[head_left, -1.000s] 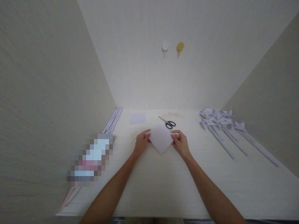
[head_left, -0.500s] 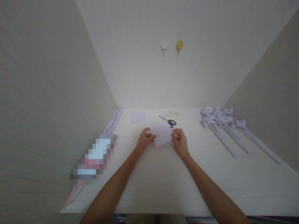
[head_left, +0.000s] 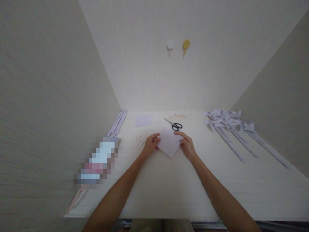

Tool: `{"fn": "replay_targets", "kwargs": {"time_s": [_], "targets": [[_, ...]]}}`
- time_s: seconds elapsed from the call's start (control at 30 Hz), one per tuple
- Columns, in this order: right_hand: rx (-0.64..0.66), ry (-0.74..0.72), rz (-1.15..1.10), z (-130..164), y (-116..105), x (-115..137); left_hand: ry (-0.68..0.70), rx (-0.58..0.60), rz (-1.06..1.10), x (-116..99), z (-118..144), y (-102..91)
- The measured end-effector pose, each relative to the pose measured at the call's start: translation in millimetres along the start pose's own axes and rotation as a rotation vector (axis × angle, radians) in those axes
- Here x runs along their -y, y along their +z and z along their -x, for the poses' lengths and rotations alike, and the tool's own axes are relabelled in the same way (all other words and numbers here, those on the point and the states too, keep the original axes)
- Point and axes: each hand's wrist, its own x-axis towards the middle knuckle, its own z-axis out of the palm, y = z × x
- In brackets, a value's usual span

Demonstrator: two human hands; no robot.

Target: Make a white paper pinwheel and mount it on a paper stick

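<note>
Both hands hold one pale paper square [head_left: 169,144] over the middle of the surface [head_left: 169,193]. The left hand [head_left: 150,145] pinches its left corner and the right hand [head_left: 187,146] pinches its right edge. A second ago the sheet hung as a diamond, then swung squarer; now it is tilted again, one corner pointing toward the person, so it is being turned between the fingers. Scissors [head_left: 174,124] lie just behind it, and finished pinwheels [head_left: 227,124] rest to the right.
</note>
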Motion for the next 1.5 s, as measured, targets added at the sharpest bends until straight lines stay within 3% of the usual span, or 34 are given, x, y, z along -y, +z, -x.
{"fn": "replay_targets", "kwargs": {"time_s": [0.27,0.47,0.8,1.1,1.5], "targets": [[0.063,0.103,-0.238,-1,-4,1,0.065,-0.109,-0.017,-4,1,-3.1],[0.050,0.140,-0.154,-3,-1,-4,0.076,-0.186,-0.002,-6,1,-4.8],[-0.014,0.123,-0.180,-5,-3,-10,0.054,-0.101,0.195,-3,-2,-3.4],[0.027,0.098,-0.185,-2,-3,-4,0.033,-0.114,0.141,0,-4,-0.4],[-0.041,0.102,-0.250,-6,-3,-8,0.047,-0.111,0.064,-4,-1,-2.0]]}}
